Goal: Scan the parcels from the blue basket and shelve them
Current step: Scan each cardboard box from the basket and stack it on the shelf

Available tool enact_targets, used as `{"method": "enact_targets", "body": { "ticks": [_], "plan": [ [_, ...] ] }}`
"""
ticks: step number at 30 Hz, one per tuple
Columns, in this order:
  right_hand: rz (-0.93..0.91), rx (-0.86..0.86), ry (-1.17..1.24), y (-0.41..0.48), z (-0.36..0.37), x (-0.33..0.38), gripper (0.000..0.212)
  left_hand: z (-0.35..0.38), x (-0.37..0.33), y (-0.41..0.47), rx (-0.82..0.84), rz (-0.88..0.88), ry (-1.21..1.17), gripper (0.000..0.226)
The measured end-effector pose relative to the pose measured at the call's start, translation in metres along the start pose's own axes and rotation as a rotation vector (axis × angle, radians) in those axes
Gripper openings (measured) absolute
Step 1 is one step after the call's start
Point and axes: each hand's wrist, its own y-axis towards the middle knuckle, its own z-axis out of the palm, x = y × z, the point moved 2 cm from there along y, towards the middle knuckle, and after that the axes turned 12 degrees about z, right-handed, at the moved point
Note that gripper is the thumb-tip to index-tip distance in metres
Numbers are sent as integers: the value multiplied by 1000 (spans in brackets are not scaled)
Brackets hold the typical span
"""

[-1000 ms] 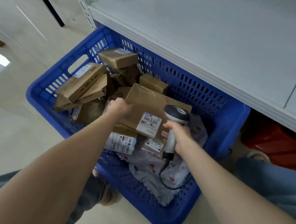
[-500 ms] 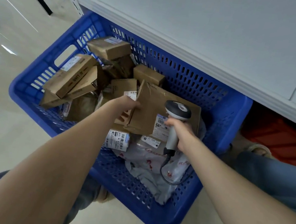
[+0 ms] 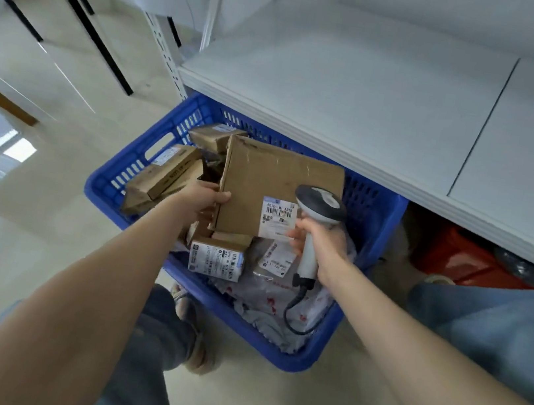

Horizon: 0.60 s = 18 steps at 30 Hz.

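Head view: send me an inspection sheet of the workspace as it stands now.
Surface: grey shelf board above the blue basket.
Job's things: flat cardboard parcel held over the basket, label up; scanner beside the label.
Clutter: small boxes and grey mailer bags in the basket.
Hands: left hand grips the parcel's left edge; right hand grips the scanner handle.
Cables: scanner cable loops into the basket.
Surroundings: red crate under the shelf; pale floor.

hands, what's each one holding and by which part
The left hand grips the flat cardboard parcel by its left edge, near the lower corner. The right hand grips the barcode scanner by its handle.
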Motion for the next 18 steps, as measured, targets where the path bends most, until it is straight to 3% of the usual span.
{"method": "enact_targets", "body": {
  "ticks": [4,13,18],
  "plan": [
    [-127,-24,-36,-53,-10,6,12,-18,-9,-34,-2,79,-39,48],
    [-291,-67,-141,-125,-44,-18,14,8,-38,-93,2,238,-367,39],
    [-345,-101,-156,-144,-57,-28,20,27,-51,-105,-3,291,-389,36]
  ]
}}
